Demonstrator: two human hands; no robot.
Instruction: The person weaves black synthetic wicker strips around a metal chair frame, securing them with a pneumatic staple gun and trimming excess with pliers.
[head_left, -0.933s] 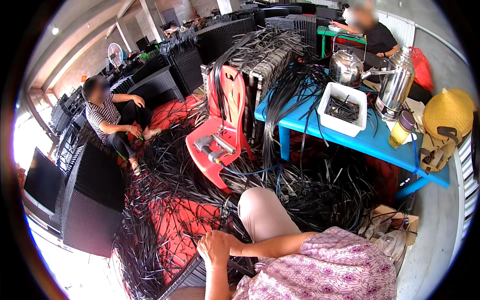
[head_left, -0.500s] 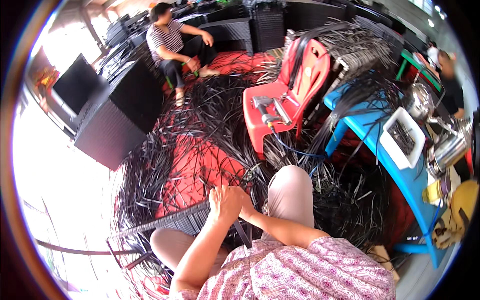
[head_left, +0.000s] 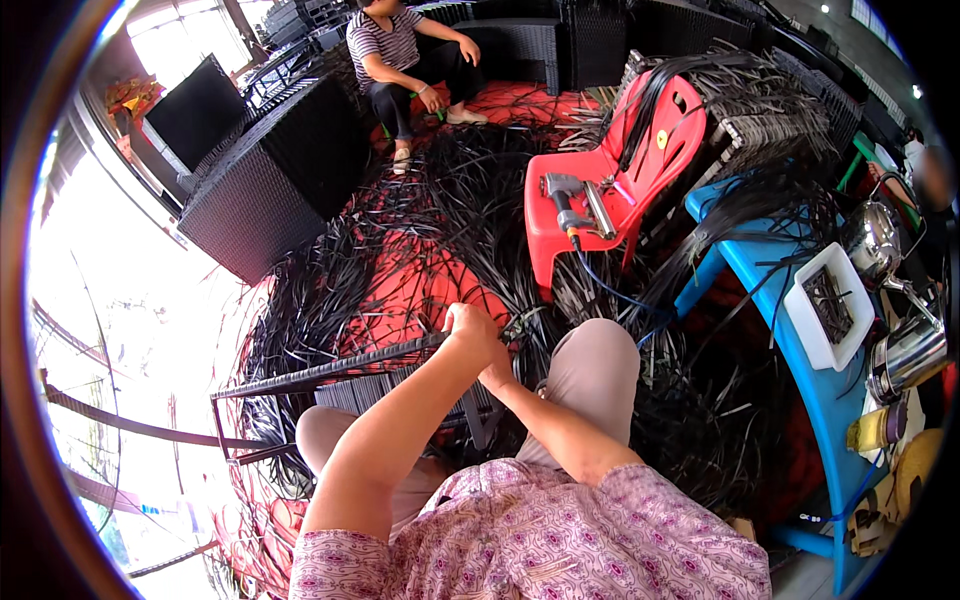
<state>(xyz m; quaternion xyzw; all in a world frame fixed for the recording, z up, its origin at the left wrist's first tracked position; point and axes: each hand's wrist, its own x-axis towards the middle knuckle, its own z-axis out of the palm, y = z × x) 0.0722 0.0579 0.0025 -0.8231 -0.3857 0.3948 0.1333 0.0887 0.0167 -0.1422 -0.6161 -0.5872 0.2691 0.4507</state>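
A dark metal frame [head_left: 330, 374], partly woven with flat black plastic strips, rests across my lap near my left knee. My left hand [head_left: 468, 326] is closed at the right end of its wrapped top bar, fingers curled around the bar or a strip on it. Just below and behind it is my right hand [head_left: 497, 370], its fingers mostly hidden by the left wrist; what it grips does not show. A black strip [head_left: 482, 430] hangs below the hands. Loose black strips [head_left: 430, 215] lie in heaps over the red floor covering [head_left: 420, 280].
Ahead stands a red plastic chair [head_left: 570, 172] carrying a nail gun [head_left: 572, 205] with a blue hose. At right, a blue table [head_left: 745, 265] bears a white tray [head_left: 828, 310] and a metal kettle [head_left: 905, 355]. Black woven furniture [head_left: 260, 190] stands left; a seated person [head_left: 385, 60] is beyond.
My hands have moved away from my body, the left arm stretching further forward. The frame's bar now sits higher in view. The whole view has shifted, moving chair and table rightward.
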